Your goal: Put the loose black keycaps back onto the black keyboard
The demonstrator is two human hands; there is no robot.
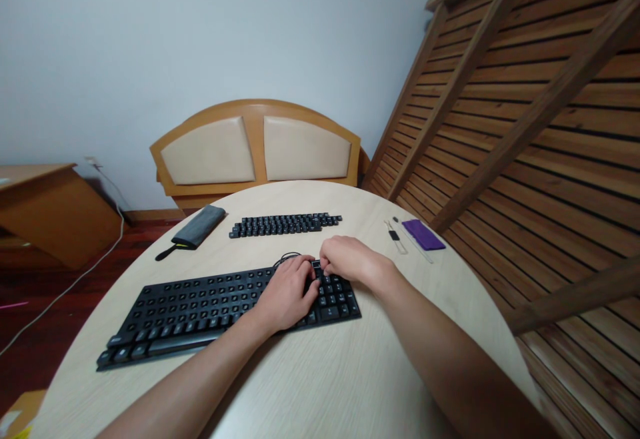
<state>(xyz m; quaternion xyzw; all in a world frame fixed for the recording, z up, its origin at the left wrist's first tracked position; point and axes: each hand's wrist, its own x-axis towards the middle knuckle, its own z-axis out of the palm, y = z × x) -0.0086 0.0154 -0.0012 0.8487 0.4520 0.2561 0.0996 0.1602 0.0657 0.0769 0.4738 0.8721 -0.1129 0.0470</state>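
Observation:
A black keyboard (pixel 200 302) lies across the near part of the round table. Most of its upper rows show bare switches without caps, while keycaps sit on the bottom rows and the number pad (pixel 333 299). My left hand (pixel 290 292) rests on the right part of the keyboard, thumb apart from the fingers. Beside it, at the keyboard's top right edge, my right hand (pixel 347 257) is curled with its fingertips pressed together and pointing down. Whatever those fingertips hold is hidden. Behind the keyboard, loose black keycaps (pixel 280 224) stand in rows.
A dark grey pouch (pixel 197 227) lies at the table's back left. On the right are a wire keycap puller (pixel 395 236), a thin pale stick (pixel 420 250) and a purple cloth (pixel 423 234). A coiled cable (pixel 286 257) sits behind the keyboard. Slatted wood (pixel 500 126) leans at right.

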